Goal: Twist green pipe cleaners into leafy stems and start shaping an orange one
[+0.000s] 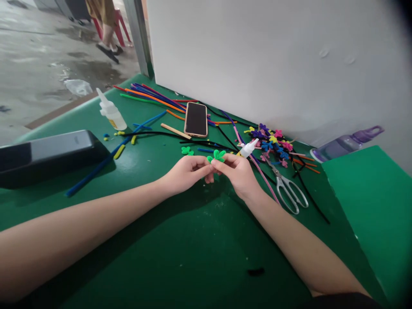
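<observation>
Between my fingertips is a bright green pipe cleaner flower (219, 155) with looped petals. My left hand (190, 174) pinches it from one side, and my right hand (238, 172) grips it from the other. A second green pipe cleaner piece (187, 150) lies on the table just beyond my left hand. Close behind my right hand is a small white glue bottle (249, 148), tilted over. Metal scissors (289, 189) rest to the right of my right wrist. Past them sits a pile of colourful pipe cleaner flowers (273, 141).
A phone (196, 119) lies among loose pipe cleaners (151, 96) on the green table (141, 257). Another glue bottle (111, 112) stands at the left, behind a black box-shaped object (51, 156). A purple bottle (347, 143) leans by the white wall. In the background a person's legs (107, 30) show.
</observation>
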Action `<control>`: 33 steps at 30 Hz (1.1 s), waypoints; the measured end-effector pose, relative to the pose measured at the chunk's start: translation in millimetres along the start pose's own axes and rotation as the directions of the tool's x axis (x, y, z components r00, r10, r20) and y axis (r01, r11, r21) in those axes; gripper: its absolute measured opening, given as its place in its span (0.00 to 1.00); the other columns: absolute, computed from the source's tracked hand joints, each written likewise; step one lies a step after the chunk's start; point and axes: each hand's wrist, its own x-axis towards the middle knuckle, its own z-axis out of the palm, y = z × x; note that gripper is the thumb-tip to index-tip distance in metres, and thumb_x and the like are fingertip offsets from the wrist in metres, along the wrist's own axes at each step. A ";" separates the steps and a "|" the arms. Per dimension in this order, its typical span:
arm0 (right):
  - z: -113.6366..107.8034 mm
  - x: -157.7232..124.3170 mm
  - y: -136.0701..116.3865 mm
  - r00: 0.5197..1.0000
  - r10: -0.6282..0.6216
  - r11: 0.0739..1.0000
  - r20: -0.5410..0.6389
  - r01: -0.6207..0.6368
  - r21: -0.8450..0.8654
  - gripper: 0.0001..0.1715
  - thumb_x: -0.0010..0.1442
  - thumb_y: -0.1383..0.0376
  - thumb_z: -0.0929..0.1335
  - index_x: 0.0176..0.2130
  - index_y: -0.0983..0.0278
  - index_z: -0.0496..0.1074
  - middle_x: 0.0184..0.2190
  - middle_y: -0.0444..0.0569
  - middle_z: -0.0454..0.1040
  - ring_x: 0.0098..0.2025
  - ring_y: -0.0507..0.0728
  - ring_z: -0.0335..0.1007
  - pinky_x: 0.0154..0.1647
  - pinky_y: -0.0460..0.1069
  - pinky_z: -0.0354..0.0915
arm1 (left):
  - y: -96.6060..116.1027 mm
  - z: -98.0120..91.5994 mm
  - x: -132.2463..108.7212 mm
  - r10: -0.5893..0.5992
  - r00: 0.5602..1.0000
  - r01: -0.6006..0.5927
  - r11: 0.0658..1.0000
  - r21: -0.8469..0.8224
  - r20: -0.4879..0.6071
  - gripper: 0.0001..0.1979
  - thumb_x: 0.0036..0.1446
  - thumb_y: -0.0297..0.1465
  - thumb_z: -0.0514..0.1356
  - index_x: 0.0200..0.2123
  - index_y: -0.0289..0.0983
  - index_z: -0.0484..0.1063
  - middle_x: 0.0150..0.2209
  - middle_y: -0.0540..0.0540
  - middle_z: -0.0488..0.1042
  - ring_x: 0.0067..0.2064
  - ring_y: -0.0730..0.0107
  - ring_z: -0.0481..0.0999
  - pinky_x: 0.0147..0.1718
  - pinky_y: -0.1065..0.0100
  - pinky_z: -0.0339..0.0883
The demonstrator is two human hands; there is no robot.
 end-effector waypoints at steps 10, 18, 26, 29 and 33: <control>-7.8 1.5 -5.3 0.990 -0.032 0.994 0.135 0.045 -0.096 0.13 0.51 0.56 0.71 0.27 0.64 0.72 0.22 0.44 0.72 0.26 0.52 0.68 0.30 0.49 0.64 | 0.7 1.0 -1.8 -0.030 0.998 0.027 0.998 0.049 0.054 0.12 0.59 0.33 0.54 0.30 0.32 0.71 0.30 0.46 0.76 0.29 0.74 0.72 0.31 0.71 0.66; -8.3 4.5 -3.6 0.993 0.068 0.987 0.100 -0.082 0.140 0.19 0.56 0.52 0.66 0.25 0.64 0.70 0.23 0.44 0.68 0.24 0.50 0.64 0.29 0.48 0.62 | -2.3 -1.8 -0.4 -0.013 0.990 0.034 0.988 0.148 -0.140 0.14 0.57 0.38 0.56 0.27 0.33 0.70 0.24 0.50 0.69 0.24 0.76 0.65 0.24 0.73 0.58; -4.3 3.2 3.2 0.998 0.030 0.999 0.061 -0.031 0.013 0.14 0.54 0.56 0.69 0.26 0.64 0.72 0.20 0.42 0.66 0.25 0.50 0.62 0.29 0.47 0.60 | -2.3 -2.3 0.0 -0.023 0.995 0.036 0.990 0.138 -0.097 0.15 0.58 0.38 0.55 0.25 0.34 0.69 0.22 0.51 0.68 0.24 0.77 0.64 0.24 0.73 0.57; -4.1 2.7 1.2 0.999 -0.040 0.999 -0.019 0.040 -0.002 0.12 0.55 0.57 0.69 0.27 0.64 0.72 0.20 0.42 0.66 0.24 0.50 0.61 0.28 0.47 0.59 | -0.7 -3.9 0.7 0.023 0.997 -0.017 0.996 0.084 -0.071 0.14 0.60 0.37 0.53 0.28 0.34 0.70 0.27 0.49 0.71 0.29 0.74 0.69 0.31 0.72 0.62; -3.7 1.1 -1.6 0.995 -0.090 0.996 -0.046 0.089 -0.008 0.12 0.55 0.58 0.69 0.27 0.64 0.71 0.19 0.42 0.65 0.24 0.50 0.62 0.28 0.48 0.60 | 0.7 -6.8 1.9 0.014 1.000 -0.013 0.997 -0.076 0.018 0.11 0.59 0.35 0.55 0.32 0.33 0.72 0.30 0.48 0.74 0.34 0.72 0.72 0.38 0.70 0.65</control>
